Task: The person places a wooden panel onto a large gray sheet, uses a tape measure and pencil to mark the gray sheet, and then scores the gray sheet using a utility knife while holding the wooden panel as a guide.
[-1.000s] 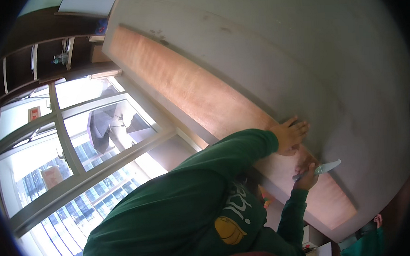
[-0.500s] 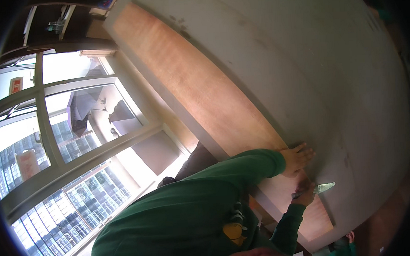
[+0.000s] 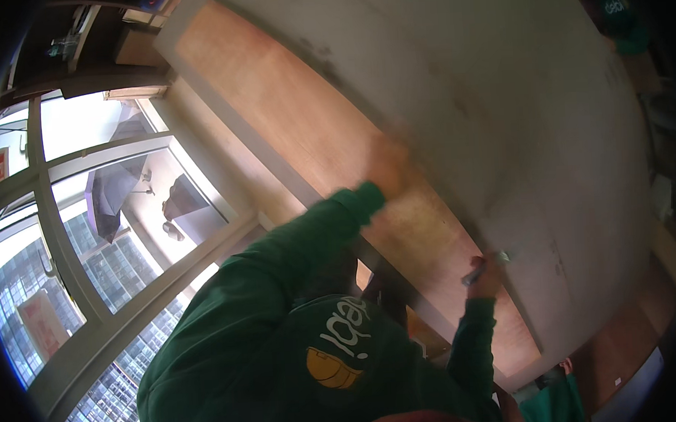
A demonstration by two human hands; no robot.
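A long, light-brown wooden panel (image 3: 301, 98) lies along the near edge of a wide grey tabletop (image 3: 549, 146). My left hand (image 3: 391, 166) is over the panel's middle, near its far long edge; motion smears its fingers, and I cannot tell whether it touches the wood. Closer to the panel's right end, my right hand (image 3: 487, 278) is closed around a knife-like tool (image 3: 502, 257). The tool's short, pale, shiny end points away over the grey surface, and its handle end sticks out on the near side of the fist.
Windows (image 3: 140, 221) with umbrellas behind the glass stand at the left. Dark shelves (image 3: 77, 41) are at the upper left. A person in green (image 3: 554, 402) is at the lower right, and another green garment (image 3: 618, 13) shows at the upper right.
My left hand has swept up and left along the panel, away from my right hand. The right hand still grips the tool, now a little higher in view. The view has shifted slightly.
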